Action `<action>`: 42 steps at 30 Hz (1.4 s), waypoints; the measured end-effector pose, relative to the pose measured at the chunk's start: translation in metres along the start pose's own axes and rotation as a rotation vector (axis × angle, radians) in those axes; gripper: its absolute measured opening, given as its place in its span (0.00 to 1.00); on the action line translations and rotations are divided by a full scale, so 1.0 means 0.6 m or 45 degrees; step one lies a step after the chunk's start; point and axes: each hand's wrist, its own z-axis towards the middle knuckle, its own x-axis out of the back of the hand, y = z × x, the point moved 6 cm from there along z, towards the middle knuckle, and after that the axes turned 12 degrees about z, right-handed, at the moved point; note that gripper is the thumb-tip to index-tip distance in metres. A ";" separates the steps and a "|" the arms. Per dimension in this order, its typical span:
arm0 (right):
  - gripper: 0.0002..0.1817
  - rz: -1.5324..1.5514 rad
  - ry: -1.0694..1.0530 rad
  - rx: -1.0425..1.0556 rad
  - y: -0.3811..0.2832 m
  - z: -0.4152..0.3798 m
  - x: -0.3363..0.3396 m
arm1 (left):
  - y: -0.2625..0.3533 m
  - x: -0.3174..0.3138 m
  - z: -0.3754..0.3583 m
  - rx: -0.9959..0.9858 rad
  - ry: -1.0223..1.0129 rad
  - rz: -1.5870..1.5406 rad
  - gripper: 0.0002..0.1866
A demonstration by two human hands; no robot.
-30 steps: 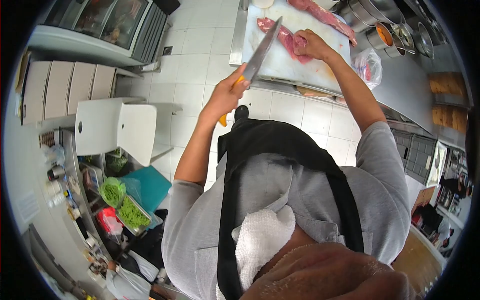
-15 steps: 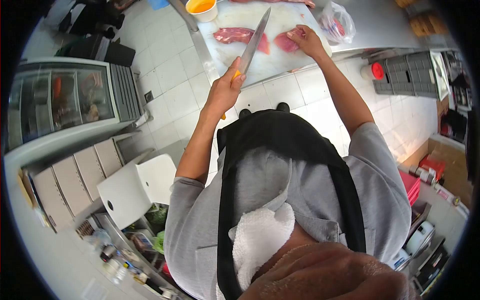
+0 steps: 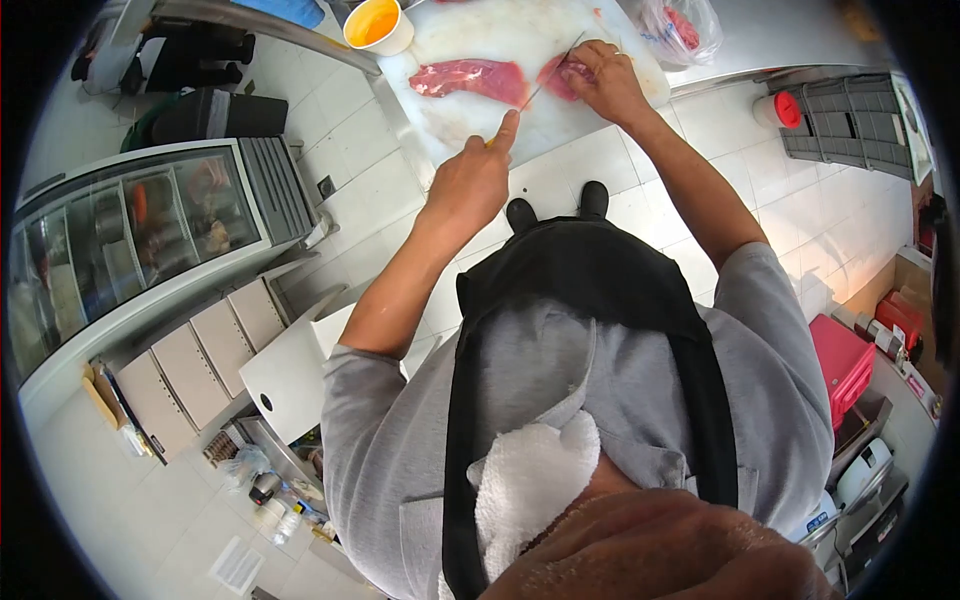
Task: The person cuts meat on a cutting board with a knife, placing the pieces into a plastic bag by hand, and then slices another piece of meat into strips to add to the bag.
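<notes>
My left hand (image 3: 468, 188) is closed round the handle of a knife (image 3: 547, 80), its index finger stretched along the top. The blade is seen nearly edge-on and slants up to the right, across a small piece of red meat (image 3: 556, 76). On that piece rest the bent fingers of my right hand (image 3: 607, 84), pressing it to the white cutting board (image 3: 440, 130). To the left of the blade lies a longer strip of meat (image 3: 468, 79), pink with pale patches.
A white tub with orange contents (image 3: 378, 24) stands at the board's left corner. Beside the right side lies a clear plastic bag (image 3: 684, 30) with something pink inside. A red-lidded container (image 3: 778, 110) and a grey crate (image 3: 850, 130) are on the right; a glass-topped display fridge (image 3: 140, 235) is on the left.
The knife has come down from above the long strip and moved right to the small piece, turning edge-on. My right hand stays on that piece. The whole view has shifted slightly.
</notes>
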 end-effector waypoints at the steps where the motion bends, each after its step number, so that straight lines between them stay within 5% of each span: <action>1: 0.15 -0.043 0.025 0.040 -0.002 -0.005 0.002 | 0.003 -0.021 0.033 -0.041 0.074 -0.039 0.31; 5: 0.15 -0.032 0.043 0.032 0.002 -0.008 -0.001 | 0.003 -0.049 0.173 -0.275 0.507 -0.240 0.31; 7: 0.16 0.038 -0.024 0.005 0.004 -0.009 -0.001 | 0.002 -0.031 0.192 -0.145 0.241 -0.410 0.32; 11: 0.16 0.193 0.094 0.007 0.009 -0.009 0.015 | 0.007 -0.016 0.089 -0.146 0.327 -0.244 0.31; 13: 0.16 0.123 -0.058 -0.046 0.010 -0.006 0.009 | 0.021 -0.002 0.044 -0.017 -0.003 -0.119 0.31; 16: 0.16 0.024 0.009 -0.009 0.011 -0.009 0.004 | 0.029 -0.039 0.098 0.004 0.063 -0.126 0.31; 17: 0.16 0.033 -0.001 -0.002 0.009 -0.011 0.000 | 0.027 -0.058 0.141 -0.198 0.447 -0.212 0.31; 18: 0.17 0.036 -0.031 -0.028 0.012 -0.009 -0.001 | 0.015 -0.051 0.184 -0.191 0.456 -0.209 0.31; 21: 0.17 0.106 -0.047 -0.061 0.016 -0.018 0.005 | 0.011 -0.039 0.218 -0.230 0.317 -0.508 0.32; 24: 0.16 0.236 -0.011 -0.086 0.018 -0.008 0.013 | 0.018 -0.006 0.122 -0.213 0.390 -0.316 0.32; 26: 0.15 0.289 -0.015 -0.115 0.019 -0.014 0.013 | 0.023 0.005 0.071 -0.073 0.140 -0.161 0.31; 30: 0.13 0.124 -0.031 -0.059 0.012 -0.014 0.014 | 0.041 -0.044 0.114 -0.004 -0.029 -0.109 0.31; 32: 0.13 0.146 -0.043 -0.065 0.011 -0.002 0.010 | 0.039 -0.036 0.209 -0.192 0.220 -0.259 0.32; 35: 0.13 0.160 -0.020 0.009 0.002 -0.003 0.024 | 0.022 -0.012 0.225 -0.215 0.205 -0.344 0.32; 38: 0.12 0.480 0.101 -0.156 0.016 -0.011 0.026 | 0.019 -0.008 0.131 -0.314 0.477 -0.276 0.33; 42: 0.13 0.227 -0.044 -0.130 0.024 -0.008 0.016 | 0.034 -0.008 0.085 -0.084 -0.006 -0.182 0.34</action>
